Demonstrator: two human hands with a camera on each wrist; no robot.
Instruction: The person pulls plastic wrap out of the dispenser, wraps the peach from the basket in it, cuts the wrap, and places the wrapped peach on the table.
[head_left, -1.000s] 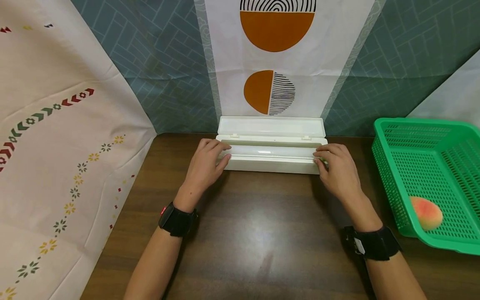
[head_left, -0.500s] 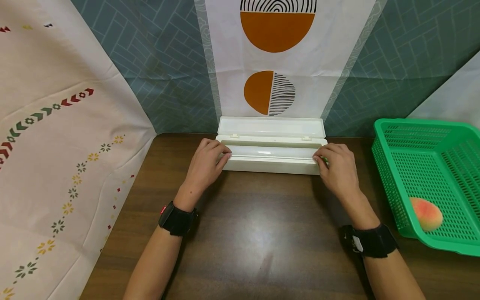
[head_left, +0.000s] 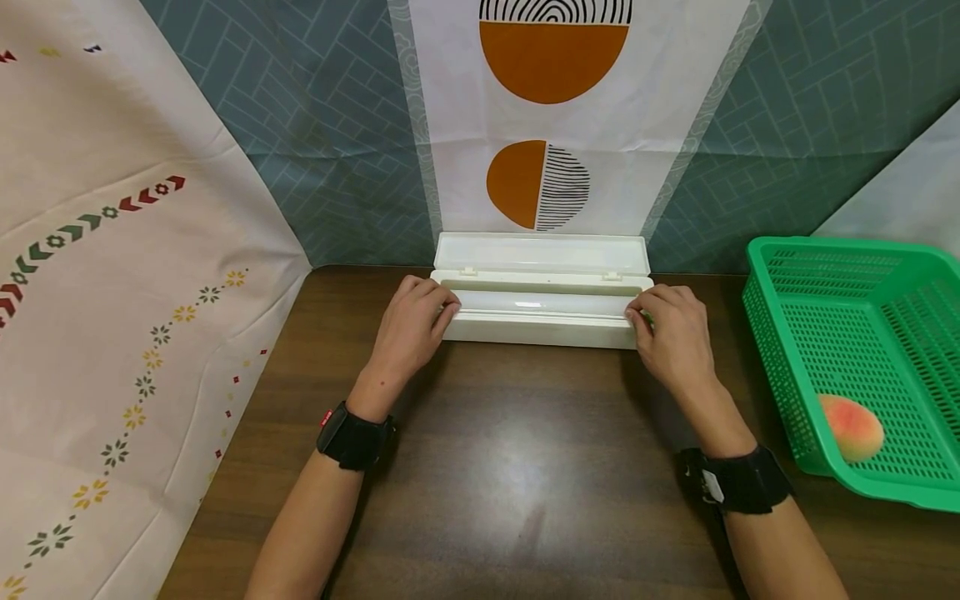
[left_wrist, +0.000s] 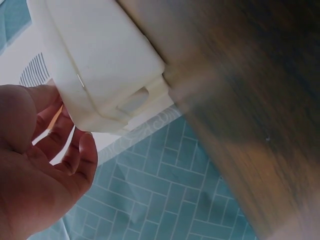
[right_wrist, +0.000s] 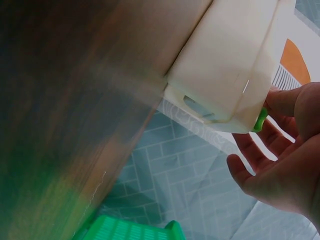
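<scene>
A long white cling film dispenser (head_left: pixel 540 333) lies against the back wall, its hinged lid (head_left: pixel 542 252) tipped back. Inside it sits a shiny roll of film (head_left: pixel 517 301). At the dispenser's left end my left hand (head_left: pixel 408 329) pinches at the front rim, thumb against index finger. My right hand (head_left: pixel 677 342) does the same at the right end, beside a small green piece (right_wrist: pixel 260 120) on the corner. Clear film between the fingers is too faint to make out. In both wrist views the thumb is at the rim and the other fingers are loosely curled.
A green plastic basket (head_left: pixel 783 367) holding a peach (head_left: pixel 852 428) stands at the right of the brown wooden table (head_left: pixel 525 500). A patterned cloth (head_left: pixel 150 292) hangs along the left side. Behind the dispenser hangs a teal wall cloth (head_left: pixel 337 192).
Both thumbs have moved up from the dispenser's front to meet the index fingers at its rim. The dispenser, lid and basket stay in place.
</scene>
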